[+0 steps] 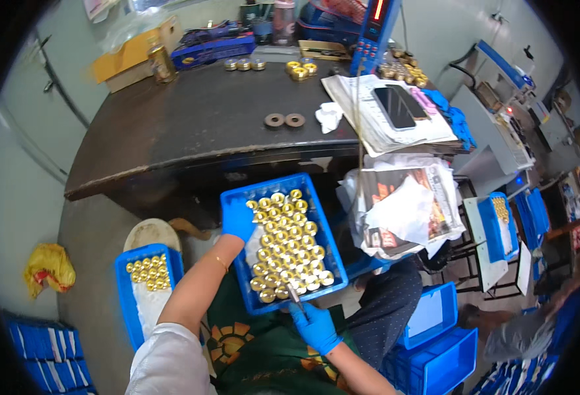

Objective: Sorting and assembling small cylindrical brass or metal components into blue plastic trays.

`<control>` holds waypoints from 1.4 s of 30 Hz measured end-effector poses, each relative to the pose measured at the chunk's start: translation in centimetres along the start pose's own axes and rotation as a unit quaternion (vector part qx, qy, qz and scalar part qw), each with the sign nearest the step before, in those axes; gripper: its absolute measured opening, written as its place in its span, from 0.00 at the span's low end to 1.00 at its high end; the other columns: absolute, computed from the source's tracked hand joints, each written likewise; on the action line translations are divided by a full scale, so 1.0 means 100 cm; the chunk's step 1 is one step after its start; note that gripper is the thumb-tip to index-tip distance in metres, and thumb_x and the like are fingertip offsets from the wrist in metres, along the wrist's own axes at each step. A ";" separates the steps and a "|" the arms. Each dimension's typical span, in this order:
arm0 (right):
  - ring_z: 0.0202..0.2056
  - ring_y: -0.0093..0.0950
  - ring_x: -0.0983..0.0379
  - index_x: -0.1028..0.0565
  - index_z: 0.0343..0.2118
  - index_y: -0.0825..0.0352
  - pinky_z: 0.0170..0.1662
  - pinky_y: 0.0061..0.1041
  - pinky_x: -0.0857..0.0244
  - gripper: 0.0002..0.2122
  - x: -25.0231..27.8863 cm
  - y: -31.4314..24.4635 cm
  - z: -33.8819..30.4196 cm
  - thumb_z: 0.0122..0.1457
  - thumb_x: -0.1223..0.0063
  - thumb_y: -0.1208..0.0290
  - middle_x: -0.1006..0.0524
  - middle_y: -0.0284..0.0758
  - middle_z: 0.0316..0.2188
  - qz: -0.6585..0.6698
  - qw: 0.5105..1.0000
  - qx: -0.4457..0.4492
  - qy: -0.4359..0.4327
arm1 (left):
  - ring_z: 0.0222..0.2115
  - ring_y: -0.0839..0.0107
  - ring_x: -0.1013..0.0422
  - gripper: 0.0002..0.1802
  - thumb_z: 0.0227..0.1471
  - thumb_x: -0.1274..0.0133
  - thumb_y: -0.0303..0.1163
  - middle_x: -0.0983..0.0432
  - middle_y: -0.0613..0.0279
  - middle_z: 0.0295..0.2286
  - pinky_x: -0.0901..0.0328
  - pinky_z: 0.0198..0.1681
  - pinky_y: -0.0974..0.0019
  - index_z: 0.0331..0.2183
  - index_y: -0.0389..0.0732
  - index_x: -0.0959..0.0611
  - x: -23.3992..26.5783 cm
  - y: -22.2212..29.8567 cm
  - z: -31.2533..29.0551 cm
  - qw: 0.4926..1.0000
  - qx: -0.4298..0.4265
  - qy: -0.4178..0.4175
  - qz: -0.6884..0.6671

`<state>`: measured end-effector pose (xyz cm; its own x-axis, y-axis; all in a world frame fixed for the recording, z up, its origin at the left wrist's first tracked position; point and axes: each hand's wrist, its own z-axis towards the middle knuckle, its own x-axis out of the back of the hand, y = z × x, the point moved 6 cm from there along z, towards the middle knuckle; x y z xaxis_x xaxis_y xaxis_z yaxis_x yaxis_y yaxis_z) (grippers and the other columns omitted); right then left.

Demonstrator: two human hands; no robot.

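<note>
A blue plastic tray [333, 250] rests at my lap, lined in white and filled with rows of shiny brass rings [295, 232]. My left hand [238, 220], in a blue glove, reaches over the tray's left side. It is next to the far left rings; its fingertips blend with the blue wall, so I cannot make out a grip. At the tray's near edge my right hand [316, 328], also gloved in blue, is closed around a short metal rod [294, 293]. The rod's upper end points toward the nearest rings.
A dark desk [191, 125] stands ahead, bearing two brown rings [285, 120], a phone [394, 107] on papers and a blue device [371, 36]. Left, a second blue tray [124, 289] holds brass rings. Newspapers [405, 210] and stacked blue trays [443, 352] are right. Another person [533, 339] is far right.
</note>
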<state>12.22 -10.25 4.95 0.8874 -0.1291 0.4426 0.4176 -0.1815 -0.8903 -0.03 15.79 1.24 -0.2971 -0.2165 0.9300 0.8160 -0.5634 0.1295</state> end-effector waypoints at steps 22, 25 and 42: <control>0.13 0.38 0.33 0.30 0.22 0.64 0.15 0.32 0.40 0.08 -0.005 -0.068 0.003 0.50 0.49 0.66 0.30 0.42 0.13 -0.179 0.956 0.183 0.145 | 0.35 0.75 0.34 0.25 0.42 0.48 0.23 0.32 0.59 0.37 0.35 0.38 0.73 0.45 0.36 0.33 0.148 0.120 -0.103 0.596 0.283 -0.053 -0.750; 0.13 0.39 0.32 0.30 0.24 0.65 0.16 0.33 0.40 0.08 0.002 -0.070 0.000 0.51 0.50 0.66 0.30 0.42 0.13 -0.135 0.957 0.196 0.166 | 0.34 0.76 0.34 0.22 0.42 0.48 0.23 0.32 0.59 0.36 0.36 0.36 0.75 0.43 0.36 0.31 0.154 0.122 -0.103 0.599 0.281 -0.085 -0.745; 0.21 0.42 0.29 0.28 0.29 0.70 0.24 0.32 0.37 0.10 0.015 -0.082 -0.007 0.52 0.52 0.68 0.28 0.46 0.19 0.041 0.984 0.125 0.123 | 0.47 0.67 0.41 0.27 0.49 0.59 0.25 0.40 0.55 0.47 0.45 0.51 0.64 0.52 0.34 0.43 0.180 0.161 -0.105 0.575 0.193 0.025 -0.795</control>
<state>9.97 -9.61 12.94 0.8592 -0.3703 0.3530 0.4081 0.0800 -0.9094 2.52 -5.51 16.44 -0.8251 0.2999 -0.4788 -0.4600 0.1352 0.8776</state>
